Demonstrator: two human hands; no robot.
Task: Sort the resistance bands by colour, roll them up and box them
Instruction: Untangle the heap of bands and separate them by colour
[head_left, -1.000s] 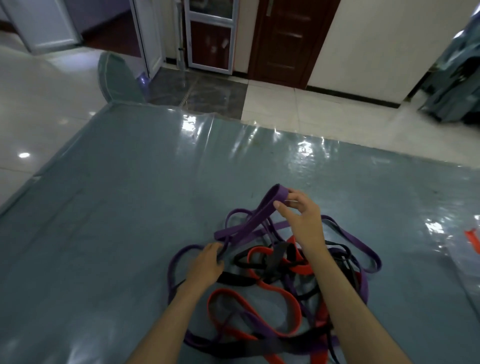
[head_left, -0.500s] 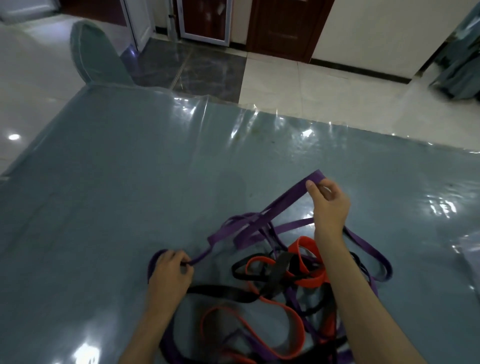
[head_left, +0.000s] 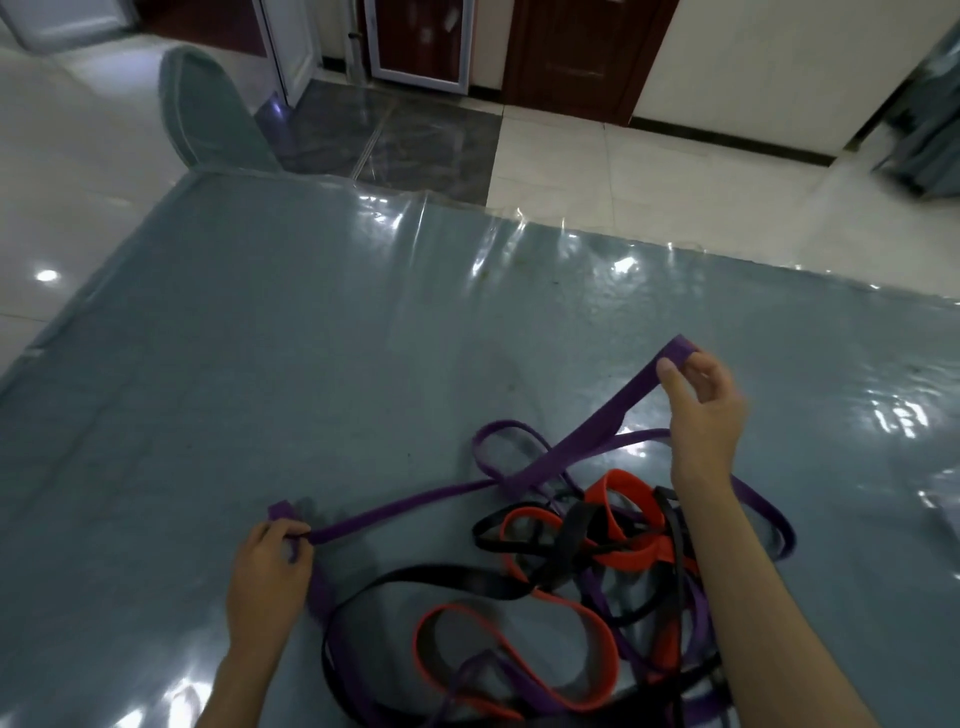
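Observation:
A tangled heap of purple, red and black resistance bands (head_left: 587, 566) lies on the blue-grey table (head_left: 291, 364) in front of me. One purple band (head_left: 566, 449) is stretched out of the heap between my two hands. My left hand (head_left: 267, 577) grips its near end low over the table at the left. Raised at the right, my right hand (head_left: 701, 410) pinches the band's far end between thumb and fingers. The stretched band still crosses another purple loop near the heap's top.
The table is covered with shiny clear plastic. A chair back (head_left: 208, 111) stands at the far left corner. Tiled floor and dark doors (head_left: 587, 49) lie beyond the far edge. A pale bag edge (head_left: 948, 525) shows at the right border.
My hands have drawn apart, the left going left and toward me, the right going up and to the right. The purple band between them has pulled longer and straighter out of the heap.

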